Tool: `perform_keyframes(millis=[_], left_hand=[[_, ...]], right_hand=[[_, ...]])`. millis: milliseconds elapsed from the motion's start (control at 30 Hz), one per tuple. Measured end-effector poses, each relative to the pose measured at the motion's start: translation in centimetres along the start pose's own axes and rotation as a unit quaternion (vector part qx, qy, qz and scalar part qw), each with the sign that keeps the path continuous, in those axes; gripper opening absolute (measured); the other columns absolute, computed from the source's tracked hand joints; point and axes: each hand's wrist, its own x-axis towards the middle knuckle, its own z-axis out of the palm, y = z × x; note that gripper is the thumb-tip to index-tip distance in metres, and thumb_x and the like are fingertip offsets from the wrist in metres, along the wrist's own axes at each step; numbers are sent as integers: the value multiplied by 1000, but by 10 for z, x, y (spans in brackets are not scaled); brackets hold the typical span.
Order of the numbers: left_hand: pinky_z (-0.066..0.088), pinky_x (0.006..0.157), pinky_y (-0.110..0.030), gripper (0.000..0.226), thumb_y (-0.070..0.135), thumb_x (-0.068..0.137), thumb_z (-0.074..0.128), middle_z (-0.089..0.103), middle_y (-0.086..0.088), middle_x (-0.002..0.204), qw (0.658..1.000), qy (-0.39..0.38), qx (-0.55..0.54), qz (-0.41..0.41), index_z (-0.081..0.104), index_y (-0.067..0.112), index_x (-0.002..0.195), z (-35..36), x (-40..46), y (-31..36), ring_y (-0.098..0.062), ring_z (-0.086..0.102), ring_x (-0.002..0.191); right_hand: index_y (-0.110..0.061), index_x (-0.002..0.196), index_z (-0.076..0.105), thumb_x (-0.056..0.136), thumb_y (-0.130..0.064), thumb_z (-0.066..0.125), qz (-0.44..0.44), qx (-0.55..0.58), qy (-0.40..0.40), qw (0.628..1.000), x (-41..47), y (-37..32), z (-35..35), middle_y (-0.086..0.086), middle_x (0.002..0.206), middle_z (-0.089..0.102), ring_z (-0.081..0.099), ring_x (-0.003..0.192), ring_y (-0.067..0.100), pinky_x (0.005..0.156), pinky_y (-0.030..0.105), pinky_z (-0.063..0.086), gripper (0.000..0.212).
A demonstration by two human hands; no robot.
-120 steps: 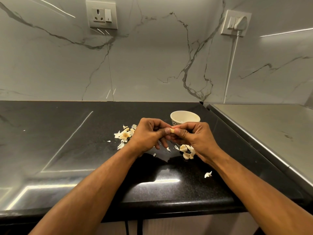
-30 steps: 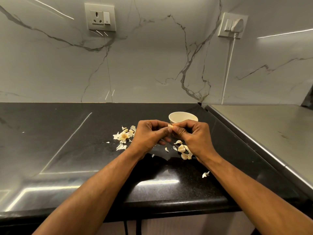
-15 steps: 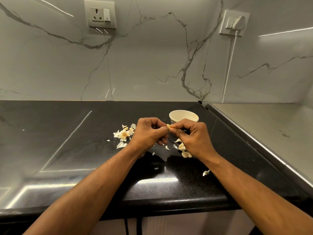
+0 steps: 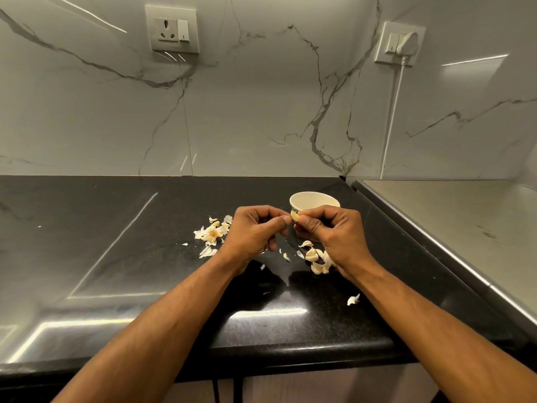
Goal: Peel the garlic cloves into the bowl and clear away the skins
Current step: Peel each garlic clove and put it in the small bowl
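A pale garlic clove is pinched between the fingertips of my left hand and my right hand, just above the black counter. Right behind the hands stands a small cream bowl; its inside is hidden from me. Unpeeled cloves lie under my right wrist. A heap of papery skins with the garlic root lies left of my left hand. Small skin flakes are scattered between the hands, and one scrap lies nearer the counter's front edge.
The black counter runs left and ends at a rounded front edge. A steel surface borders it on the right. A marble wall rises behind, with a socket and a plugged-in white cable.
Both hands stay together on the clove near the bowl, with small shifts of the fingers; the clove now shows a bit more between the fingertips.
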Motion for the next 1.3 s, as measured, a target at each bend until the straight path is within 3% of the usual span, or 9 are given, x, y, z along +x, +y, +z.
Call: perform_keyframes(millis=[200,333,533,767,867,1100,1300], left_hand=[[36,36,-14,7,6,89,67,67,-11,67,1000,9,-3,-23,72,4,84,0,1,0,-12,49,38],[36,36,-15,9,2,86,67,66,-6,61,1000,13,-4,-28,70,4,78,0,1,0,-10,50,38],[39,37,-16,10,-6,84,65,64,-2,55,999,29,13,0,68,1,77,3,2,2,-10,53,38],[37,38,-18,7,6,89,66,56,2,50,1000,29,3,4,69,2,84,3,3,-3,-11,45,37],[35,37,-17,8,10,89,67,59,-1,55,1000,14,-15,-6,72,5,88,2,3,-4,-12,45,37],[34,35,-16,6,7,88,67,62,-7,61,998,12,-41,-49,70,5,83,0,3,-4,-10,45,36],[36,36,-19,7,-2,86,65,56,-4,52,998,33,-27,-48,66,-3,80,3,5,-2,-10,42,35]], right_hand=[[-16,87,77,84,-9,75,-110,-155,-38,981,-1,7,0,-2,82,73,69,78,12,76,27,55,8],[-7,90,77,85,-15,71,-166,-211,-50,962,-1,9,3,1,84,72,68,79,12,76,28,55,10],[-5,93,77,84,-10,73,-174,-202,-42,963,-2,9,2,3,87,73,68,83,13,81,35,57,11],[-20,86,79,82,-15,77,-68,-83,-16,994,0,6,2,0,84,76,71,88,23,88,53,55,7],[-22,84,78,81,-14,76,-64,-77,-9,995,1,5,1,0,83,76,72,86,23,87,52,56,9],[-8,93,77,84,-9,75,-136,-188,-41,972,-1,9,1,0,87,74,69,82,12,81,36,57,10],[-7,92,77,82,-13,74,-160,-188,-41,968,0,10,2,1,86,74,69,82,13,81,40,57,12]])
